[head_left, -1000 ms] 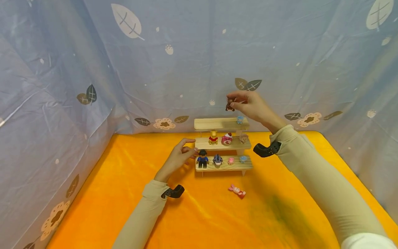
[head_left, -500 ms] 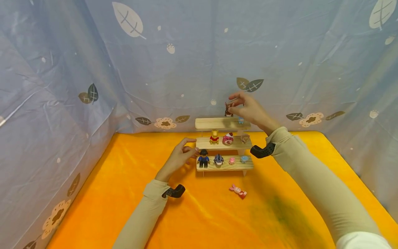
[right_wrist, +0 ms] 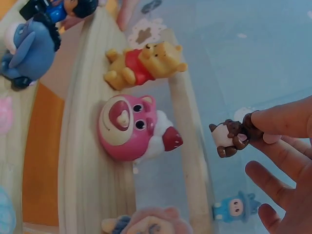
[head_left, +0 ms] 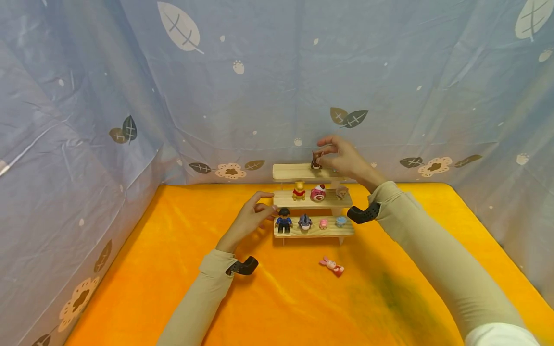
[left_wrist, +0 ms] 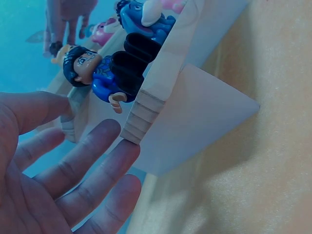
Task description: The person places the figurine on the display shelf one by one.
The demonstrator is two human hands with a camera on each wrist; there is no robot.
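Observation:
My right hand point(head_left: 346, 157) pinches a small brown toy figurine point(right_wrist: 227, 139) with a pale belly between thumb and fingers. It holds the figurine at the top board point(head_left: 290, 171) of a three-step wooden display shelf, right of the board's middle. A light-blue hooded figurine point(right_wrist: 236, 208) stands on that board beside the right fingers, mostly hidden by the hand in the head view. At the shelf's left end my left hand point(head_left: 247, 220) has its fingers extended, fingertips against the board ends. Nearest to it on the lowest step sits a blue-shirted toy man point(left_wrist: 97, 73) with black hair.
On the middle step sit a yellow bear in red point(head_left: 298, 191), a pink bear point(head_left: 318, 193) and a tan figurine point(head_left: 342, 192). A grey-blue donkey point(head_left: 305, 222) and other small figurines share the lowest step. A pink rabbit figurine point(head_left: 332, 265) lies on the orange cloth in front.
My right hand has lowered the brown figurine from above the shelf down to the top board. The left hand has stayed at the shelf's left end.

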